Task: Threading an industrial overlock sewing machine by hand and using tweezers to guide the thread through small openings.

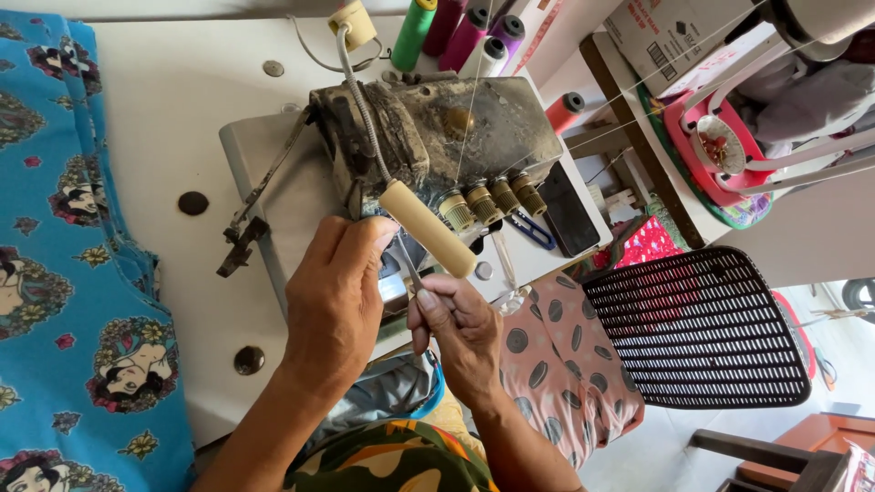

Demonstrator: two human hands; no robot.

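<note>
1. Lying far left of the sewing machine [437, 137], a blue cloth [64, 273] with flower and face pictures covers the white table [182, 91].
2. Just below the sewing machine, the left hand [335, 296] rests at its front, fingers together and curled; I cannot tell if it holds anything.
3. Right beside it, the right hand [460, 333] pinches thin metal tweezers [412, 270], whose tip points up at the machine.
4. A cream lamp [427, 228] hangs over both hands.
5. Behind the machine stand thread cones [460, 32].
6. Far right of it sits a black chair [697, 328].
</note>
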